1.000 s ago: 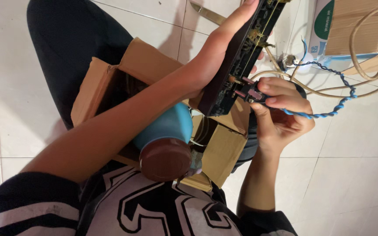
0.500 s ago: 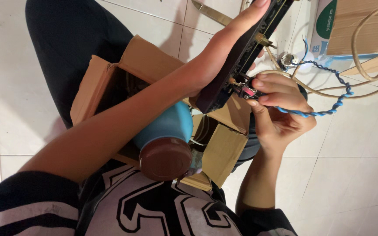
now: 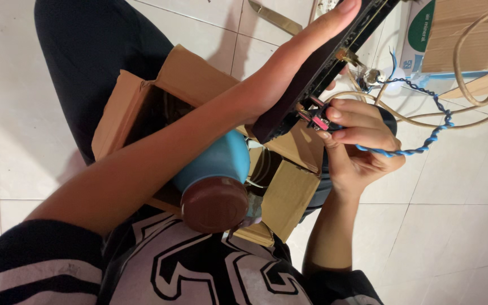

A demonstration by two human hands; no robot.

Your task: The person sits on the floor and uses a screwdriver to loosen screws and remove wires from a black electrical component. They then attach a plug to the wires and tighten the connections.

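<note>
Hands unmoved | left hand (image 3: 306, 51) grips board (image 3: 323, 68) | right hand (image 3: 357, 141) pinches connector (image 3: 318, 121)

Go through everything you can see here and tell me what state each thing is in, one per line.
Left hand: gripping the dark board, tilted.
Right hand: pinching a small pink connector at the board's lower end.
Blue twisted wire: hanging slack.
Cardboard box: flaps open.
Blue bottle: brown cap on.

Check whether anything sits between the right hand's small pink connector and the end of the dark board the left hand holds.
Nothing visible does. The right hand pinches the pink connector right at the lower end of the dark board, which the left hand holds. The twisted blue wire trails off to the right, away from the board.
</note>
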